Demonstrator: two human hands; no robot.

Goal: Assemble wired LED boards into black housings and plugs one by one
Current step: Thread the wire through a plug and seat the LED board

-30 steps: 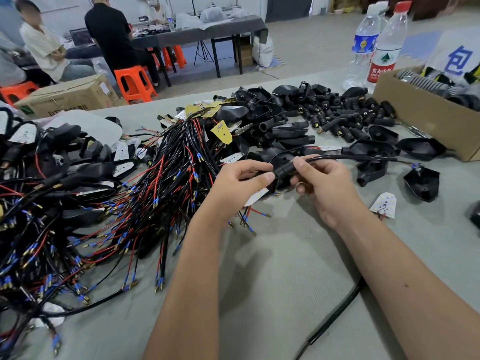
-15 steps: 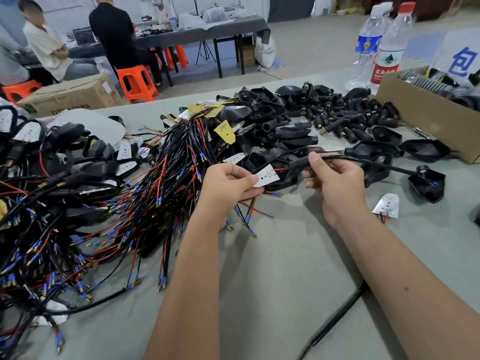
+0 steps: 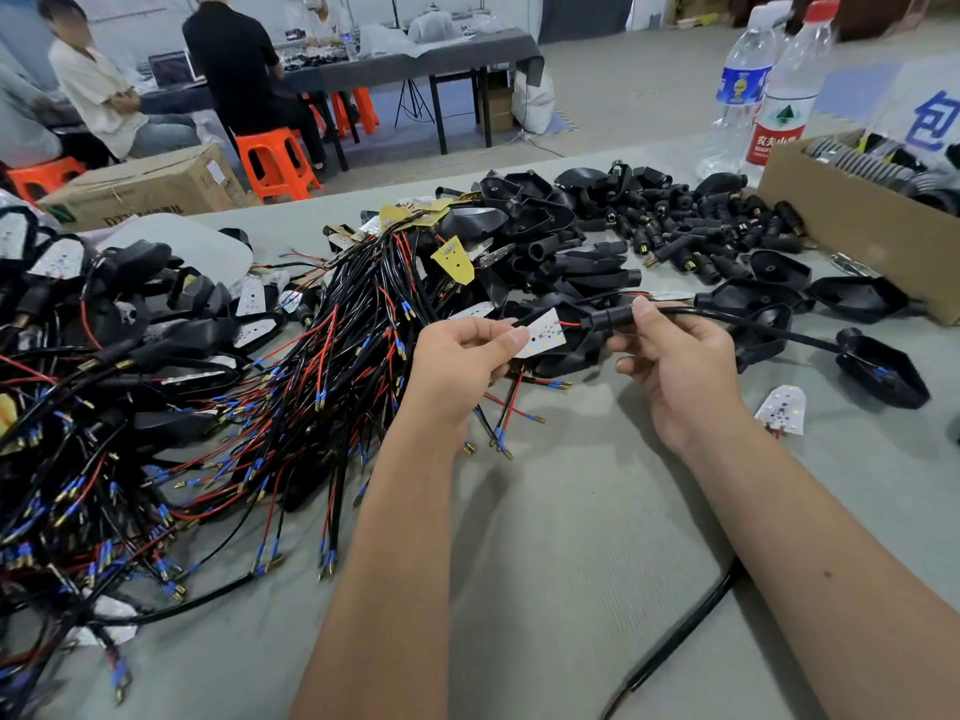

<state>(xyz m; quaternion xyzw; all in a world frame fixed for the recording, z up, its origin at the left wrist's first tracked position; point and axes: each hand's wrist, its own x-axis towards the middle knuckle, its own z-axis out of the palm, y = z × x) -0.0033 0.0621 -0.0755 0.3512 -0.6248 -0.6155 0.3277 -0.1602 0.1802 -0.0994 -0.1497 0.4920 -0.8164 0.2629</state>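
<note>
My left hand (image 3: 457, 361) pinches a white LED board (image 3: 545, 336) by its left edge, thumb on top. A red wire runs from the board into a black housing (image 3: 582, 345) just right of it. My right hand (image 3: 680, 366) grips the housing's black neck and plug (image 3: 613, 319), from which a black cable (image 3: 753, 322) leads right to another black housing (image 3: 883, 374) lying on the table. Both hands hover above the grey table (image 3: 571, 511).
A big tangle of red and black wired boards (image 3: 234, 407) covers the left. Empty black housings (image 3: 519, 226) and plugs (image 3: 691, 231) are heaped behind. A loose LED board (image 3: 782, 407) lies right, a cardboard box (image 3: 857, 226) and two water bottles (image 3: 769, 85) far right. People sit beyond.
My left hand has drawn the white LED board out leftwards from the housing, so the hands have parted a little. The right hand keeps its grip on the plug.
</note>
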